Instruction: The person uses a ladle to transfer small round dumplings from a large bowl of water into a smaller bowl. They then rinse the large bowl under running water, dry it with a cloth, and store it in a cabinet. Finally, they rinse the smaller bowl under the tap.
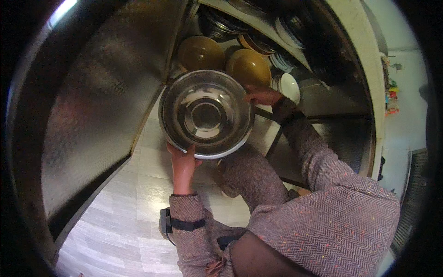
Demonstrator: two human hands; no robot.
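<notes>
A wide stainless steel bowl is held level in both my hands, its shiny inside facing up with nothing in it. My left hand grips the rim at the near left, the thumb over the edge. At the far right of the rim, my right hand holds the bowl; its fingers are dim and partly hidden. Just beyond the bowl are two brown bowls inside the low cabinet. A stack of white bowls stands right behind my right hand.
An open cabinet door with a textured metal face rises on the left. On the shelves stand metal pans and stacked plates. A pale countertop edge runs along the right. Below lies a light wood-look floor; my bent knee is close under the bowl.
</notes>
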